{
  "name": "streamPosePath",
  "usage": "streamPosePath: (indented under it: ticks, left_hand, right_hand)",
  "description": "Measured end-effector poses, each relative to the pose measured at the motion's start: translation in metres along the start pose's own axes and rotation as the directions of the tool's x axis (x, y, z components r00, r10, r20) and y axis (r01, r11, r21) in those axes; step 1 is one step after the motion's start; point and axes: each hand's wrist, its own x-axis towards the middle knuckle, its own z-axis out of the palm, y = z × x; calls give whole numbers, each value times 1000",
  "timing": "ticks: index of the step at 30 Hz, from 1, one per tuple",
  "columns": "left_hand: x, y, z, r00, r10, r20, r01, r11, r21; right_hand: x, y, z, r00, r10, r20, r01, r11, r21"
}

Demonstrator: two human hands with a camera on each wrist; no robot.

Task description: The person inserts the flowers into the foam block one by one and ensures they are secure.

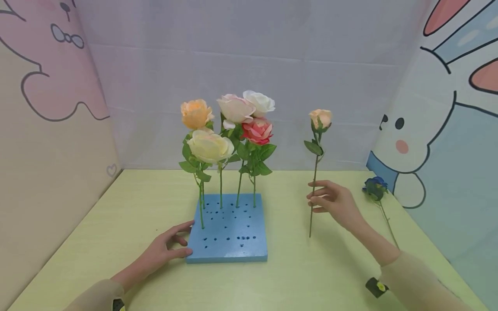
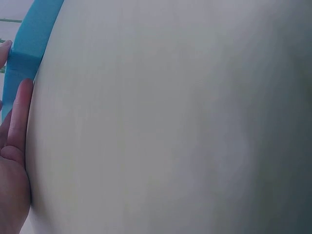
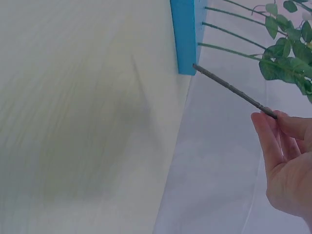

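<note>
My right hand (image 1: 337, 204) pinches the brown stem of a peach rose (image 1: 320, 119), held upright to the right of the blue board. In the right wrist view, the bare stem end (image 3: 229, 87) sticks out past the fingertips, above the table. My left hand (image 1: 163, 248) touches the left side of the blue pegboard (image 1: 233, 252) with outstretched fingers and thumb. Standing in the board's holes are an orange flower (image 1: 196, 113), a cream one (image 1: 210, 147), a pale pink one (image 1: 235, 108), a white one (image 1: 260, 103) and a red-pink one (image 1: 258, 131).
A blue rose (image 1: 375, 188) lies on the table (image 1: 303, 276) at the right, its stem running toward my right forearm. Several holes dot the front of the board. A pale back wall (image 1: 249, 52) and printed side panels (image 1: 463, 181) enclose the table.
</note>
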Motion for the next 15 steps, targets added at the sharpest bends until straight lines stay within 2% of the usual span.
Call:
streamPosePath:
  ticks: [4,15]
  left_hand:
    - [0,0,0,1000,9,-3,-9,1000,4]
    - [-1,0,0,1000,-11,-5,11,1000,16]
  right_hand:
    - [-1,-15,16,999,-28,-23,27,999,-45]
    - [4,-48,60,990,-143,-9,142,985,-102]
